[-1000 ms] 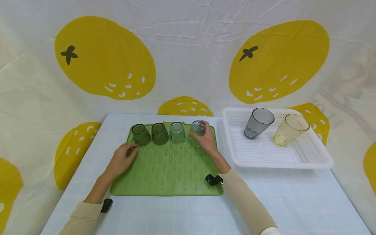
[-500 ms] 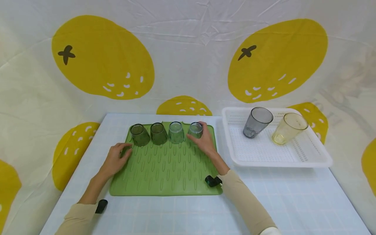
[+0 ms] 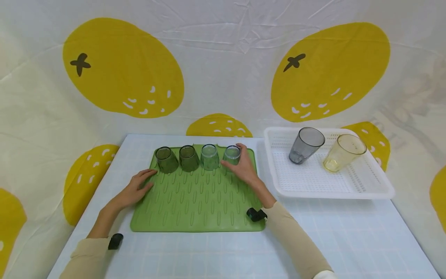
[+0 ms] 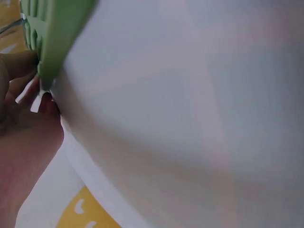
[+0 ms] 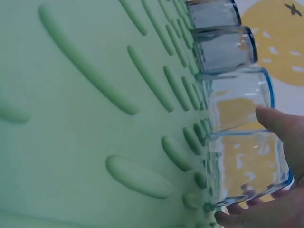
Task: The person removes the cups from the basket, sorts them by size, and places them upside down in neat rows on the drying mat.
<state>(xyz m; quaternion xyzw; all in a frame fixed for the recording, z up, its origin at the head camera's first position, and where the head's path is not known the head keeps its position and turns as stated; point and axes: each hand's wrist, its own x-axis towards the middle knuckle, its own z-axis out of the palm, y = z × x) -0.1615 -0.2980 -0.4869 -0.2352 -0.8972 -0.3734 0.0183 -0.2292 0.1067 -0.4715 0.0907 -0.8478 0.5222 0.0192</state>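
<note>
Four-sided and green, a drying mat (image 3: pixel 195 205) carries a row of upturned drinking glasses along its far edge. The left two are dark-tinted: one dark glass (image 3: pixel 167 161) at the end, another dark glass (image 3: pixel 189 159) beside it. A clear glass (image 3: pixel 210 158) comes after them. At the right end stands a clear glass (image 5: pixel 247 164) with a bluish rim, which my right hand (image 3: pixel 245 166) holds between thumb and fingers. My left hand (image 3: pixel 134 189) rests at the mat's left edge with fingers extended, touching it; no glass is in this hand.
To the right stands a white perforated basket (image 3: pixel 313 193). Inside it lean a grey tumbler (image 3: pixel 304 146) and a yellow tumbler (image 3: pixel 343 154). A pale checked cloth (image 3: pixel 195 255) covers the table, with a lemon-printed curtain (image 3: pixel 226 77) behind.
My left hand has drawn back left from near the end dark glass to the mat's edge, its fingers straightening. The right-end glass has shifted slightly left with my right hand around it.
</note>
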